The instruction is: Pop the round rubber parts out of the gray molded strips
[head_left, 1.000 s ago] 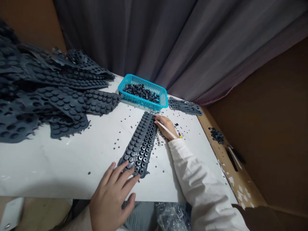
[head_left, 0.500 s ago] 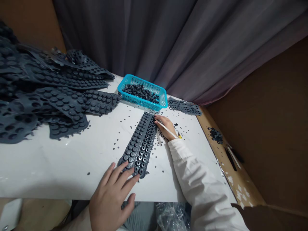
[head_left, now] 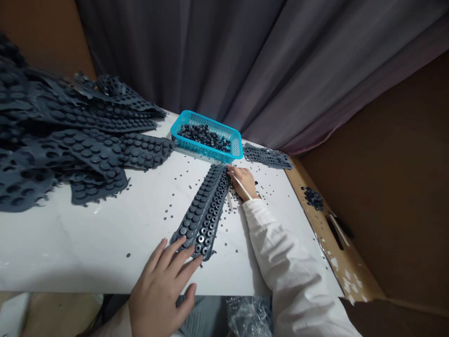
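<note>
A dark grey rubber strip with rows of round studs lies on the white table, slanting away from me. The studs in its right-hand rows have open holes, while the left rows show closed tops. My left hand spreads its fingers, the tips resting on the strip's near end. At the far right corner of the strip, my right hand is closed around a thin white stick-like tool. Its working tip is hidden by the fingers. Small dark discs are scattered on the table beside that hand.
A turquoise basket holding small black rubber parts stands behind the strip. Studded rubber sheets are heaped at the left. Another sheet lies right of the basket. Black bits sit on the cardboard at the right, near dark-handled tools.
My right hand has shifted slightly at the strip's far end, and the tool's yellow end no longer shows. My left hand stays on the near end.
</note>
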`<state>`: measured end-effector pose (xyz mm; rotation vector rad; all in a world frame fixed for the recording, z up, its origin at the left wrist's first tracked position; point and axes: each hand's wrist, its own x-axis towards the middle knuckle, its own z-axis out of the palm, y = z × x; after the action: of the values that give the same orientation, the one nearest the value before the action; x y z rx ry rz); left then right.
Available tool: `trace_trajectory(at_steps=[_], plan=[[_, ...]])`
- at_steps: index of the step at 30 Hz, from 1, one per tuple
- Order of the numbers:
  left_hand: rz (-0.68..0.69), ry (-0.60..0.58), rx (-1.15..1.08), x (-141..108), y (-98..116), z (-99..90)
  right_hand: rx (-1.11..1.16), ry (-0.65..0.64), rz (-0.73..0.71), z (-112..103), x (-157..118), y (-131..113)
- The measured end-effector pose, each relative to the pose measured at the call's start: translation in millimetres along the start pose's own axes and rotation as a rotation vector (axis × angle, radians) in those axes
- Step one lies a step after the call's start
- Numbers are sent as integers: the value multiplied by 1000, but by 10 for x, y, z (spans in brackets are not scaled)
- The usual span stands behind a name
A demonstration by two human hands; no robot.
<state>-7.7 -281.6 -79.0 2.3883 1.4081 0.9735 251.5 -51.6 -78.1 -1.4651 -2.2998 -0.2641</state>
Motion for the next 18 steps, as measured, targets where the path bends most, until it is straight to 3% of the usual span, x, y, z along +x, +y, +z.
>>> trace_trajectory(at_steps=[5, 13, 18], plan=[[2, -7, 9, 0, -9, -7, 66, 17, 79, 49, 0, -13], [-8, -13, 5, -11, -16, 10, 522, 38, 192, -15, -11, -48], [4, -1, 7, 9, -4, 3, 620, 15, 196, -36, -66, -66]])
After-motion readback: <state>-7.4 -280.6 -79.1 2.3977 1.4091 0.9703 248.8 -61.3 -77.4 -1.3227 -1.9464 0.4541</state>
